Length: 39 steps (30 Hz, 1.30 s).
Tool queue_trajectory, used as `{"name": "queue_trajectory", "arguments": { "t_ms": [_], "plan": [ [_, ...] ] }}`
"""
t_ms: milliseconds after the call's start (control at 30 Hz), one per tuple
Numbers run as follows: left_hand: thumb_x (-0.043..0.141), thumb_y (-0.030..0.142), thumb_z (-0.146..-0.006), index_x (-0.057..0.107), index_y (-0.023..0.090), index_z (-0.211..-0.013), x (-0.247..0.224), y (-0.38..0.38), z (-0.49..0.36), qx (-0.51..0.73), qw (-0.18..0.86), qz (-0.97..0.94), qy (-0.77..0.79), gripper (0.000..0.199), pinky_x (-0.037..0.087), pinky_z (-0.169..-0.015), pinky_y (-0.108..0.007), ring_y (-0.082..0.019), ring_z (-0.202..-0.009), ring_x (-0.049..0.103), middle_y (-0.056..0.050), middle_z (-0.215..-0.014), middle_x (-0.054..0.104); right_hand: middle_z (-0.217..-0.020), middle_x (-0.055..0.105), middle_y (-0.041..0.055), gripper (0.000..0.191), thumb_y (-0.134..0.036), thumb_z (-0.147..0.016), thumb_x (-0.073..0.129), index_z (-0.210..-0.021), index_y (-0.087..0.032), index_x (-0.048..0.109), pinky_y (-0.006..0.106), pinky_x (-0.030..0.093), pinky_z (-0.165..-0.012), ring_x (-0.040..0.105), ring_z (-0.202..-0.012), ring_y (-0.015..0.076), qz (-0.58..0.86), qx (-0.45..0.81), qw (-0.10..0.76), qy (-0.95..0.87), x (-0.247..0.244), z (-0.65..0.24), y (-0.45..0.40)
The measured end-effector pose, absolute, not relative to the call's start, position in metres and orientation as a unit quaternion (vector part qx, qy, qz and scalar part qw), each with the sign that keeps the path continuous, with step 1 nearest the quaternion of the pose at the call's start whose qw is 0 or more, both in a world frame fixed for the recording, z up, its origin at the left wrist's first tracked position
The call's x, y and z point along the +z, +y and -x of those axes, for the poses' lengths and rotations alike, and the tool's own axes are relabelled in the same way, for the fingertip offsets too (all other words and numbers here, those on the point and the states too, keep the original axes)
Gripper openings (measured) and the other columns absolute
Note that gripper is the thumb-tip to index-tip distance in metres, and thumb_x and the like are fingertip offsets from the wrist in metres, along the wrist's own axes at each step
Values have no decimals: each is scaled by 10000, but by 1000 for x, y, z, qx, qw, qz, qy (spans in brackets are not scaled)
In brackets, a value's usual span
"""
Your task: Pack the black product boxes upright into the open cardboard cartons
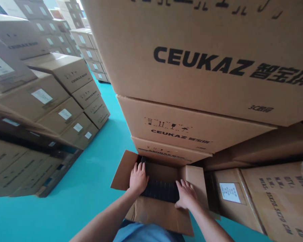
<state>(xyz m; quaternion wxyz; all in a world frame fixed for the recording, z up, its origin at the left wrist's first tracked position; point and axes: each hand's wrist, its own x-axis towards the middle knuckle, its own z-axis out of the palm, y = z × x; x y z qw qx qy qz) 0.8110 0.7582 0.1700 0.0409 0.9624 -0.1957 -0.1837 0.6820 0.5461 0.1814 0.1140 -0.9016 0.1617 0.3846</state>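
A blue shirt front leans over an open cardboard carton, its flaps splayed, on a turquoise floor. Inside the carton lies a dark ribbed object. The left hand, fingers slightly curled, rests at the object's left end; the right hand, fingers spread and partly open, sits at its right end. Whether either hand has a firm hold cannot be told. Stacked CEUKAZ cartons tower just beyond, with more stacks across the aisle.
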Motion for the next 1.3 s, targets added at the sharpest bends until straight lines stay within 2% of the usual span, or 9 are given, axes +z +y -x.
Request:
{"name": "queue_trajectory", "arguments": {
  "t_ms": [233,433,567,667,767,900,1000,1200,1300],
  "plan": [
    [631,349,-844,296,92,-1483,158,711,-824,-148,42,-981,-119,766,333,-1120,-497,-357,-1293,517,-242,-1425,444,-1344,597,222,821,-327,-663,835,-1403,-117,547,470,309,-1163,508,-1305,372,942,309,119,53,175,-671,517],
    [576,335,-832,396,41,-1420,148,699,-823,-134,33,-983,-121,682,362,-1110,-505,-343,-1196,596,-252,-1413,489,-1247,636,224,931,-294,-586,840,-1429,-91,501,489,332,-1137,565,-1205,373,946,299,127,0,168,-671,513],
    [545,283,-843,380,-24,-1447,146,707,-823,-99,25,-984,-145,697,388,-1101,-515,-369,-1229,569,-284,-1431,490,-1477,477,232,932,-257,-702,679,-1552,-140,318,493,351,-1131,504,-1312,371,951,270,149,-11,152,-662,512],
    [520,189,-852,381,36,-1493,149,721,-828,-65,24,-979,-193,673,384,-1126,-457,-351,-1368,453,-252,-1522,413,-1654,221,159,921,-247,-764,587,-1596,-223,193,536,212,-1210,243,-1505,347,955,236,181,-13,136,-655,512],
    [529,133,-854,485,166,-1472,151,735,-830,-46,24,-967,-248,621,298,-1195,-499,-351,-1434,373,-207,-1545,402,-1684,112,127,946,-407,-802,625,-1602,-258,143,601,26,-1230,53,-1555,312,952,225,207,-25,122,-654,517],
    [537,78,-834,596,249,-1390,149,742,-819,-41,36,-954,-294,585,228,-1229,-564,-351,-1452,353,-164,-1561,406,-1660,203,149,1006,-742,-748,643,-1575,-326,249,629,113,-1209,167,-1526,354,954,208,216,-20,116,-659,523],
    [539,76,-824,614,293,-1363,147,742,-803,-80,70,-920,-378,586,141,-1264,-552,-294,-1459,358,-97,-1556,445,-1578,373,154,931,-748,-753,654,-1538,-354,346,601,264,-1159,349,-1434,366,966,174,192,-9,119,-667,520],
    [595,442,-904,266,238,-1576,135,748,-779,-205,139,-846,-472,776,67,-1219,-672,-317,-1393,446,-150,-1533,472,-1457,518,142,644,-455,-937,536,-1533,-270,377,563,295,-1153,462,-1329,325,980,107,166,20,124,-681,523],
    [714,599,-785,250,213,-1578,133,747,-776,-207,112,-855,-462,996,127,-1202,-668,-358,-1387,435,-194,-1509,477,-1501,477,173,760,-439,-857,633,-1518,-158,385,526,352,-1132,438,-1356,338,977,110,183,29,119,-686,530]
  ]
}}
